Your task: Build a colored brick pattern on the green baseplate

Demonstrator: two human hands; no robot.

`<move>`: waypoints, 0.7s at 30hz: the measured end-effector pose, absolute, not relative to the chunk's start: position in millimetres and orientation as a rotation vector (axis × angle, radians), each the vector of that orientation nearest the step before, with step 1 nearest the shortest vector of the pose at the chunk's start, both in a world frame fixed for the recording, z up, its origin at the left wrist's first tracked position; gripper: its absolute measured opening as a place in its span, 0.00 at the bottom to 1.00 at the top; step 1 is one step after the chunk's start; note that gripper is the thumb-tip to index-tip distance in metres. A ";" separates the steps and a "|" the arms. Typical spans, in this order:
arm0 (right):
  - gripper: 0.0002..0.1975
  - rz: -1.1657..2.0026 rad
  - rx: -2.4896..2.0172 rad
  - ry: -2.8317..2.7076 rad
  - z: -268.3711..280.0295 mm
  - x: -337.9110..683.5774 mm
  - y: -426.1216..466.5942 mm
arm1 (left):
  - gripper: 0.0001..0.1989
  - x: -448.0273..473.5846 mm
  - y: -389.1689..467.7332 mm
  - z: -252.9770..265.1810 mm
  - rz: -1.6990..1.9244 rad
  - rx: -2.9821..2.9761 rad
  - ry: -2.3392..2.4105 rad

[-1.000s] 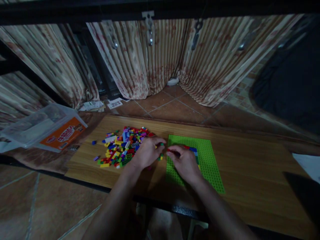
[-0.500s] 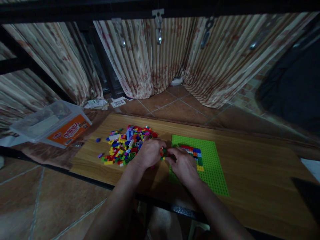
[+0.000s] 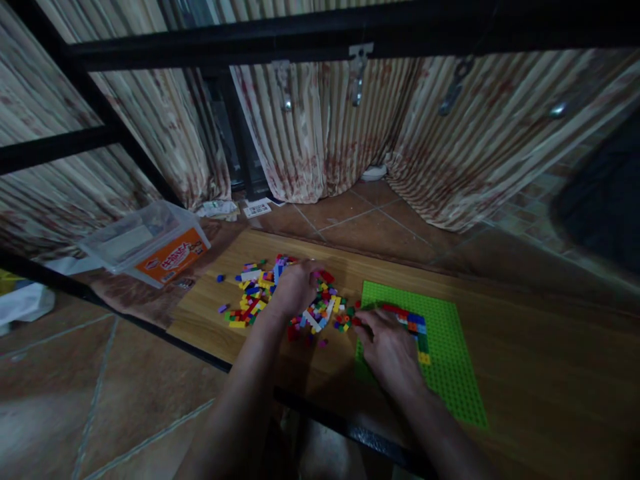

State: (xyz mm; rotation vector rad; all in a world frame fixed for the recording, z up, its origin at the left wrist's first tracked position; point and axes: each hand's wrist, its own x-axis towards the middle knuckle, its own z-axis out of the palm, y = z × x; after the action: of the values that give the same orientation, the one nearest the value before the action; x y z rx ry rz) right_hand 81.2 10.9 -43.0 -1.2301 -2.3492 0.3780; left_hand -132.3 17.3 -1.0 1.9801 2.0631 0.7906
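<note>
My left hand (image 3: 296,288) is over the loose pile of toy building bricks (image 3: 255,291), palm down, its fingertips among the pieces near a red brick (image 3: 327,276). How far those fingers are closed is hidden. At the left edge of the green baseplate (image 3: 447,347), my right hand (image 3: 393,347) pinches a small red building brick (image 3: 356,321) between thumb and fingers. Joined bricks in red, blue, orange, green and yellow (image 3: 424,359) form a block on the plate, partly covered by my right hand.
A clear plastic box (image 3: 150,220) with an orange label stands beyond the table's left end. The wooden table (image 3: 540,360) stretches to the right. Papers (image 3: 257,208) lie on the tiled floor behind it, before striped curtains (image 3: 295,147). A black metal bar (image 3: 250,43) crosses above.
The hands have drawn apart: my left hand has gone back over the pile, while my right stays by the baseplate's left edge. The whole view has shifted, moving the scene rightward.
</note>
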 end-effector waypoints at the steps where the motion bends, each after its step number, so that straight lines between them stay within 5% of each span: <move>1: 0.09 0.382 -1.210 -2.349 -44.4 80.6 10.6 | 0.19 -131.2 20.4 -3.8 0.789 2.008 2.070; 15: 0.10 0.586 -1.087 -2.095 -23.7 97.5 24.2 | 0.16 -119.9 43.4 -23.8 0.473 2.131 2.097; 21: 0.11 0.582 -1.232 -1.783 -14.3 123.9 40.9 | 0.12 -115.4 35.8 -7.6 0.652 2.140 2.061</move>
State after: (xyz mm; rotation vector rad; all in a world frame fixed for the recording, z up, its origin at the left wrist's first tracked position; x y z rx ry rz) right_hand 123.9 40.9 -14.3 -1.2325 -1.7833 0.5822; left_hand -115.4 35.8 -7.6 2.1396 2.0606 0.6516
